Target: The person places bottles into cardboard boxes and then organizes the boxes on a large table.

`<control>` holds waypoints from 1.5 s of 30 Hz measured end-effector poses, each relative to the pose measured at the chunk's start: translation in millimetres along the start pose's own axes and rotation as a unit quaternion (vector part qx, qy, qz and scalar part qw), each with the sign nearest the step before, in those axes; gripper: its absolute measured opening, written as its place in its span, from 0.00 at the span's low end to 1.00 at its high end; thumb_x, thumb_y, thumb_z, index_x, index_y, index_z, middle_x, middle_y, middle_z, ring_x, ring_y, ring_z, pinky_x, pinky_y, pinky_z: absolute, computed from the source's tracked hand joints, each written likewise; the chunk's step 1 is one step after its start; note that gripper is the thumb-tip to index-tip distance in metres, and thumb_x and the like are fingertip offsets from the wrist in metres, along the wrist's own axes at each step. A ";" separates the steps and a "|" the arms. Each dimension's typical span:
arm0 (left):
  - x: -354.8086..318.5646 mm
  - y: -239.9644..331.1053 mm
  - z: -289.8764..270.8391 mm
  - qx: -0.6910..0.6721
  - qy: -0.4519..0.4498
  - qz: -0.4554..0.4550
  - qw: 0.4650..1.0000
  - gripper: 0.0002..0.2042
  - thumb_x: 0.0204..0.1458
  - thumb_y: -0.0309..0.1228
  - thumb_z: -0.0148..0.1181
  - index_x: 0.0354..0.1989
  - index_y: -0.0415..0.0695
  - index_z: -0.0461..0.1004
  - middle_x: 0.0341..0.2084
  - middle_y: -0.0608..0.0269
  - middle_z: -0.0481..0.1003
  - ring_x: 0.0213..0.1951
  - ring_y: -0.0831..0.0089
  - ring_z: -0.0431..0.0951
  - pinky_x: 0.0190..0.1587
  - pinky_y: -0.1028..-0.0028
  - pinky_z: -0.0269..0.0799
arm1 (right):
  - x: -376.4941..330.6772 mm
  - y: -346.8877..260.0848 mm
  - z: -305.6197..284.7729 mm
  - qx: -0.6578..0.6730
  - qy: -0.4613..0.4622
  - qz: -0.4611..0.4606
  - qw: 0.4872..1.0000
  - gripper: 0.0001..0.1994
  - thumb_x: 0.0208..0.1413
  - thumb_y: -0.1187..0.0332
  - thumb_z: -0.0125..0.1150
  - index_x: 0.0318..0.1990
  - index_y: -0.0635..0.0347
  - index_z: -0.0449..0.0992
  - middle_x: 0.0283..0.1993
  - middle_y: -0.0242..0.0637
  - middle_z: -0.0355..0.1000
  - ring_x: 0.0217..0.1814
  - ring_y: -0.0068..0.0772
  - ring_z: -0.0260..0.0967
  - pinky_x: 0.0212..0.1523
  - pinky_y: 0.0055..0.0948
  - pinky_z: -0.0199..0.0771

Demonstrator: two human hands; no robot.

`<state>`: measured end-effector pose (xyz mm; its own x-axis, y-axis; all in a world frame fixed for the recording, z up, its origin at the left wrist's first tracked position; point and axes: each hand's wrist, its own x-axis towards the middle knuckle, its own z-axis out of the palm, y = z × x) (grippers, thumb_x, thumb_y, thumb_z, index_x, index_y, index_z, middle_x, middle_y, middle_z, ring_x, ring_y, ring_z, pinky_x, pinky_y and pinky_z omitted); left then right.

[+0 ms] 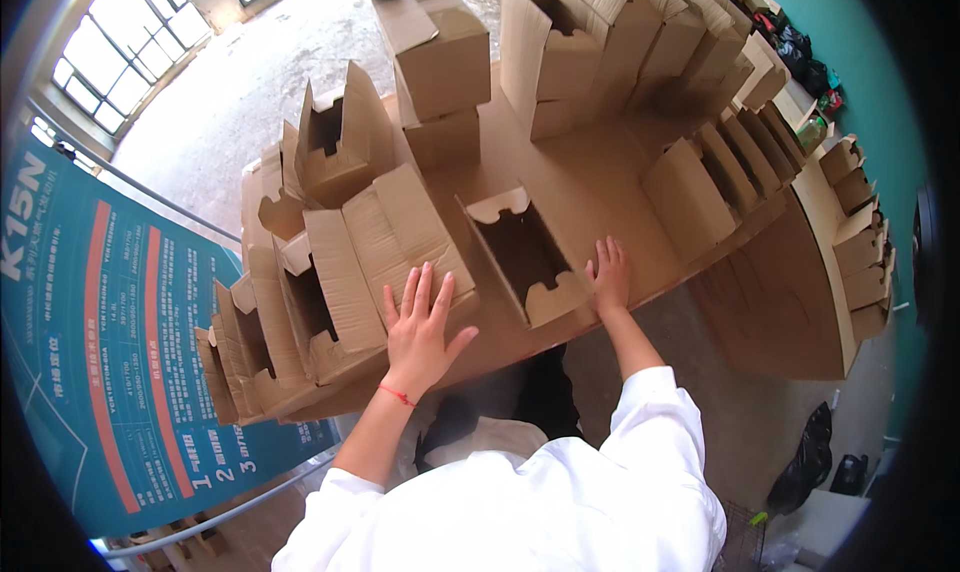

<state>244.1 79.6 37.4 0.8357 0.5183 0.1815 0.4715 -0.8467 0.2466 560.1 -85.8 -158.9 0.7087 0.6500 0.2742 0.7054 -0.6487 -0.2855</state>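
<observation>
Open box (527,252) sits near the front edge of the table (560,167), mouth up, so we're looking straight down into it. Our right hand (611,272) is at its right side, fingers straight and loosely together, not wrapped around anything. Can't tell if the thumb side really touches the cardboard or is just beside it; our guess is it's there to steady the wall. Our left hand (420,322), with a red string (398,396) round the wrist, is palm down, fingers fanned wide, seemingly resting on the flapped box (395,222). No hold there either, more of a flat press, probably to keep those flaps down.

Further out, we've got a left row (350,157) packed side by side, likely so they prop each other up. Past it there's a stack (440,82), one box on another, maybe to save room. The right row (690,197) leans over together, and more boxes crowd the far end. Off to our left stands a blue banner (120,322).
</observation>
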 end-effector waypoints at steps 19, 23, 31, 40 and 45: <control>73.8 103.0 -3.1 -0.046 0.163 -0.136 0.976 0.29 0.47 0.28 0.64 0.60 0.41 0.64 0.63 0.48 0.60 0.62 0.52 0.62 0.63 0.60 0.58 | -14.2 0.7 -32.7 0.055 -0.097 -0.173 0.979 0.27 0.54 0.62 0.55 0.62 0.55 0.65 0.70 0.42 0.54 0.74 0.42 0.46 0.73 0.52 0.38; 76.6 108.7 3.7 -0.084 0.142 -0.130 0.978 0.21 0.47 0.23 0.62 0.53 0.42 0.72 0.62 0.49 0.62 0.62 0.52 0.63 0.62 0.61 0.62 | -13.6 2.8 -34.5 0.080 -0.100 -0.169 0.977 0.26 0.53 0.63 0.56 0.61 0.56 0.66 0.69 0.42 0.55 0.74 0.42 0.47 0.73 0.51 0.39; 61.0 155.0 31.8 -0.086 -0.107 -0.104 0.985 0.24 0.49 0.35 0.63 0.54 0.37 0.69 0.53 0.46 0.71 0.55 0.53 0.70 0.59 0.61 0.65 | -11.3 4.3 -33.8 0.136 -0.108 -0.160 0.972 0.25 0.52 0.67 0.58 0.60 0.57 0.67 0.68 0.42 0.57 0.73 0.43 0.48 0.73 0.51 0.39; 48.9 130.5 70.6 -0.013 -0.060 -0.047 0.997 0.25 0.45 0.43 0.66 0.47 0.40 0.69 0.39 0.53 0.70 0.50 0.55 0.67 0.63 0.59 0.55 | 89.9 -123.4 -175.2 0.411 -0.018 -0.382 0.827 0.14 0.52 0.76 0.54 0.46 0.59 0.76 0.53 0.40 0.73 0.57 0.43 0.68 0.57 0.37 0.67; 47.1 148.7 28.3 -0.064 0.025 -0.022 0.997 0.25 0.44 0.43 0.67 0.45 0.40 0.70 0.38 0.54 0.71 0.46 0.56 0.69 0.54 0.61 0.63 | 95.1 -161.0 -156.0 -0.001 -0.239 -0.469 0.850 0.05 0.49 0.70 0.58 0.32 0.57 0.78 0.38 0.34 0.77 0.45 0.36 0.73 0.48 0.33 0.70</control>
<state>361.5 -25.4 55.7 0.7981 0.5629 0.2147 0.4649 -0.8021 0.3747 515.2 18.7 56.4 -0.2499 0.9680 -0.0240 0.9587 0.2439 -0.1460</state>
